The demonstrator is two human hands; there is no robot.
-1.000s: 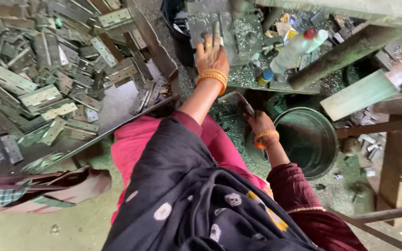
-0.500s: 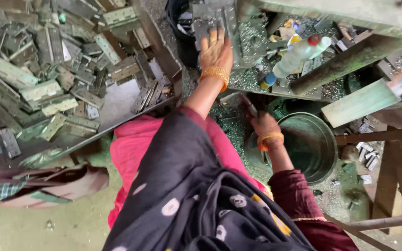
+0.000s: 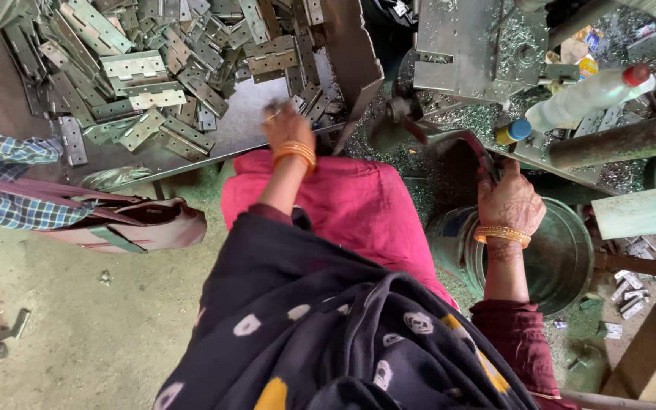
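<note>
A big heap of grey metal hinges (image 3: 153, 68) lies on a sheet-metal tray (image 3: 237, 137) at the upper left. My left hand (image 3: 286, 125), blurred, hovers over the tray's near edge beside the hinges; whether it holds one is unclear. Gripped in my right hand (image 3: 506, 201) is the dark curved lever handle (image 3: 472, 148) of a press machine (image 3: 480, 45), just above a round metal bucket (image 3: 563, 258). Both wrists wear orange bangles. A pink lap and dark patterned cloth fill the lower middle.
A plastic bottle with a red cap (image 3: 586, 95) lies on the shaving-strewn bench at right. A brown handbag (image 3: 130, 224) and checked cloth (image 3: 1, 182) sit at left. Wooden beams (image 3: 643, 212) cross the right side. A few loose hinges (image 3: 628, 296) lie on the floor.
My left hand has drawn back from the machine's plate, leftward and down to the hinge tray. The right hand keeps its hold on the lever handle.
</note>
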